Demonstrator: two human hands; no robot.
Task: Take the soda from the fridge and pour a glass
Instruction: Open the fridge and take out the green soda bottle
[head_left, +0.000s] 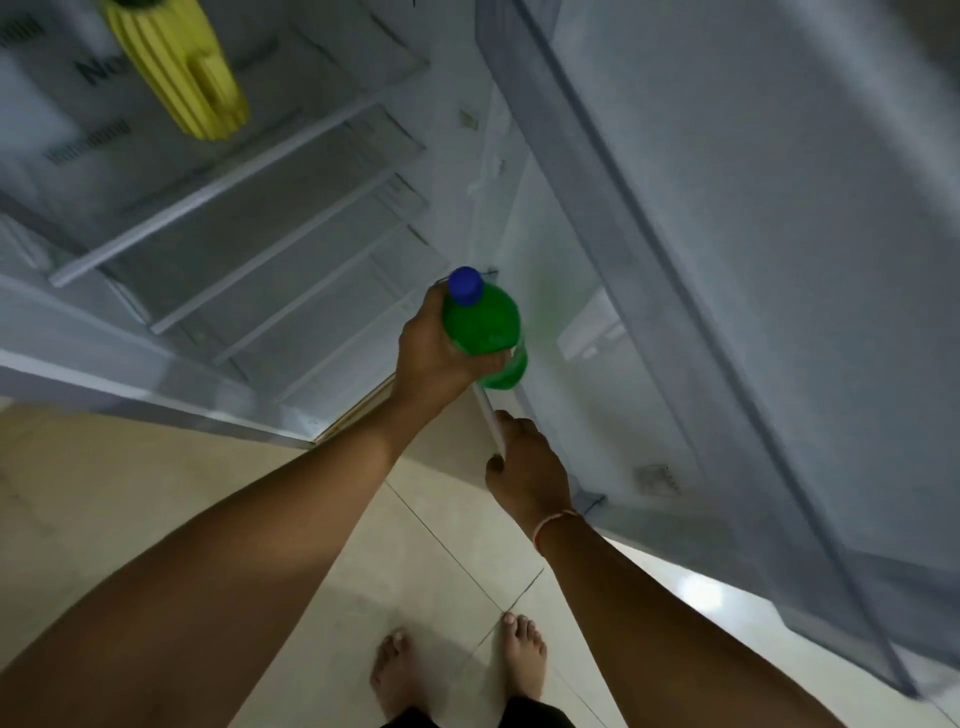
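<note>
While you are standing barefoot at the open fridge (218, 218), your left hand (434, 353) is gripping a green soda bottle (483, 327) with a blue cap (466, 285), fingers curled round its body just below the neck. You are holding the bottle upright in the air, in front of the fridge's lower shelves (291, 260) and close beside the inner face of the open door (675, 260), touching neither as far as the picture shows. Your right hand (527, 465) is gripping the white edge of the door, fingers wrapped over it, just below the bottle; a thin red thread (553, 522) is circling that wrist. Up on an upper shelf, a yellow ribbed jug (176, 67) is sitting well apart from the bottle. Your bare feet (457, 670) are resting on the pale floor tiles (156, 493) beneath your arms.
</note>
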